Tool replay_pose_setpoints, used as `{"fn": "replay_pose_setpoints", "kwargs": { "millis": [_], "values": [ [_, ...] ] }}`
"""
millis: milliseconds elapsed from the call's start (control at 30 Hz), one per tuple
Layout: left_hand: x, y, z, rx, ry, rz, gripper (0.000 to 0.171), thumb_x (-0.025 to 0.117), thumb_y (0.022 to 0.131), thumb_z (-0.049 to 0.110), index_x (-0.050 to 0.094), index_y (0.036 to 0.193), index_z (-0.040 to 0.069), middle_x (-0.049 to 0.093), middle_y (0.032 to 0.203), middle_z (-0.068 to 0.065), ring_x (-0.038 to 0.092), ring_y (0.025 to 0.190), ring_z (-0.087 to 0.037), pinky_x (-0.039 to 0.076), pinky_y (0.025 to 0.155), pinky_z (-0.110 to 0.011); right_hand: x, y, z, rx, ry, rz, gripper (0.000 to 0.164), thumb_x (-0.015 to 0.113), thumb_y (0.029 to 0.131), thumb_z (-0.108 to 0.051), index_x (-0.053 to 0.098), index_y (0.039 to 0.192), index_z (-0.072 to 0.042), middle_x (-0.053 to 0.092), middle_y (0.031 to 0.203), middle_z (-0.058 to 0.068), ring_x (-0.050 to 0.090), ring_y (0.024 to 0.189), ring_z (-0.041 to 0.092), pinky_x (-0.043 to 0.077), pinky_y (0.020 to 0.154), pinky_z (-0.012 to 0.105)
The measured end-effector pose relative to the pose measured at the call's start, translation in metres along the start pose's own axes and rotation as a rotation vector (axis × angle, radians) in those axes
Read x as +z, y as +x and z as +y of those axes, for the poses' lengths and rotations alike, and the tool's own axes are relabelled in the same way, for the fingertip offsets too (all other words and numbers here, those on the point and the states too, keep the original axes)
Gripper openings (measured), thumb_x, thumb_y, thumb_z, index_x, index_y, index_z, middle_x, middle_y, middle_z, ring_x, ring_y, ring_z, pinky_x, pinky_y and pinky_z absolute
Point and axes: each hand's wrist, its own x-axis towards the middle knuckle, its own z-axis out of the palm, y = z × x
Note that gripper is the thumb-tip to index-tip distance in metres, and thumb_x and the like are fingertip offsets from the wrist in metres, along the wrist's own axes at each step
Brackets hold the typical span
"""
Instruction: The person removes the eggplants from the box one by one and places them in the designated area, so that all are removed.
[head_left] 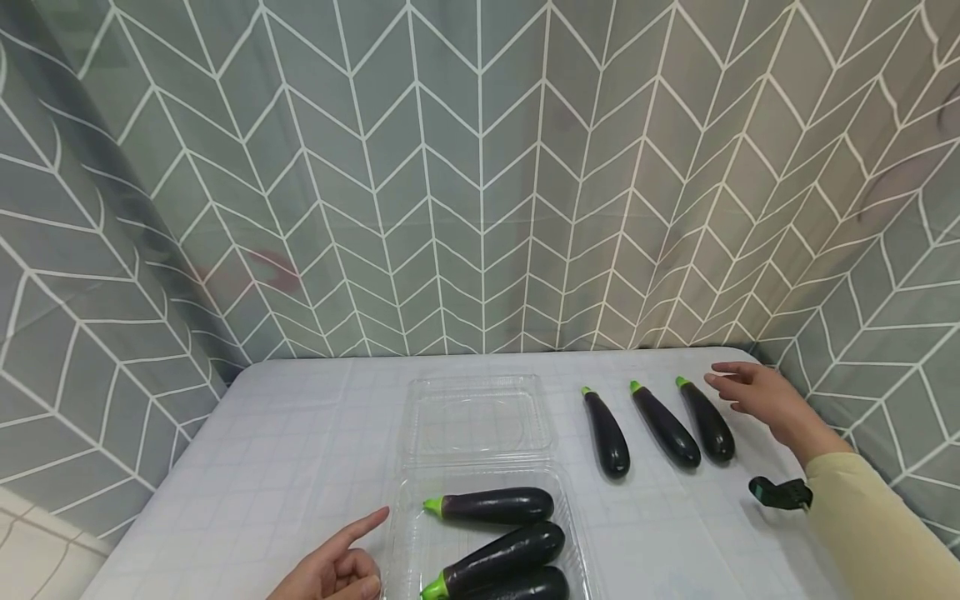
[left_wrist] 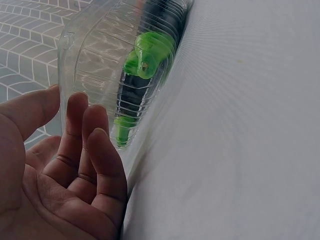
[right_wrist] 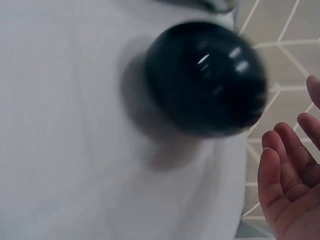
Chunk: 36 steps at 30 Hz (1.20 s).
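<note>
A clear plastic clamshell box (head_left: 480, 475) lies with its lid (head_left: 480, 417) folded back. Inside it, three dark eggplants (head_left: 504, 557) with green stem ends lie crosswise. My left hand (head_left: 330, 567) is beside the box's left side, index finger extended and the other fingers loosely bent. In the left wrist view its fingertips are close to the clear wall (left_wrist: 90, 65), behind which green stems show. My right hand (head_left: 765, 400) reaches out at the far right, fingers relaxed and holding nothing, close beside the rightmost eggplant (head_left: 707, 421). That eggplant's rounded end (right_wrist: 205, 80) looms large in the right wrist view.
Two more eggplants, a left one (head_left: 607, 435) and a middle one (head_left: 666, 427), lie on the white-covered table (head_left: 300, 450) right of the box. A patterned grey curtain (head_left: 480, 183) encloses the table's back and sides. A dark device (head_left: 780, 493) sticks out from the right sleeve.
</note>
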Motion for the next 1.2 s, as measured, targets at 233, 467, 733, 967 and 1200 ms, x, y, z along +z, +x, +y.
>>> {"fn": "replay_pose_setpoints", "kwargs": {
  "millis": [233,467,733,967,1200],
  "values": [
    [0.0,-0.001,-0.002,0.012,-0.008,-0.006,0.077,0.057,0.1,0.007,0.002,0.151,-0.013,0.064,0.094,-0.009,0.06,0.076,-0.009,0.051,0.069,-0.022,0.002,-0.007,-0.024,-0.077,0.0,0.023,0.074,0.051,0.101,-0.049,0.037,0.147,0.006,0.045,0.138,0.034,0.05,0.12,0.048,0.044,0.094,0.057],
    [0.0,0.0,-0.003,0.007,0.003,0.005,0.077,0.058,0.1,0.007,0.003,0.151,-0.013,0.064,0.093,-0.01,0.059,0.075,-0.009,0.052,0.068,-0.022,0.01,-0.017,-0.054,-0.164,-0.028,0.031,0.069,0.054,0.1,-0.048,0.042,0.147,0.001,0.052,0.134,0.028,0.055,0.114,0.045,0.043,0.092,0.058],
    [-0.001,-0.001,-0.004,0.005,0.007,0.01,0.077,0.058,0.1,0.009,0.005,0.151,-0.014,0.064,0.093,-0.011,0.06,0.076,-0.01,0.052,0.068,-0.023,0.027,-0.027,-0.088,-0.246,-0.001,-0.012,0.063,0.06,0.098,-0.045,0.047,0.144,-0.004,0.059,0.129,0.019,0.056,0.112,0.033,0.047,0.091,0.048],
    [0.0,0.0,-0.001,-0.007,0.009,0.014,0.078,0.058,0.1,0.009,0.004,0.151,-0.012,0.064,0.094,-0.011,0.059,0.076,-0.009,0.051,0.069,-0.022,0.043,-0.041,-0.116,-0.306,0.095,-0.107,0.054,0.064,0.097,-0.04,0.053,0.14,-0.008,0.062,0.125,0.011,0.061,0.11,0.029,0.049,0.092,0.041],
    [0.0,0.0,0.0,0.003,0.013,0.005,0.078,0.058,0.1,0.009,0.004,0.151,-0.012,0.064,0.093,-0.01,0.059,0.076,-0.009,0.051,0.069,-0.022,0.062,-0.056,-0.139,-0.333,0.176,-0.218,0.051,0.067,0.096,-0.035,0.055,0.139,-0.01,0.059,0.132,0.013,0.058,0.117,0.026,0.048,0.094,0.039]
  ]
}}
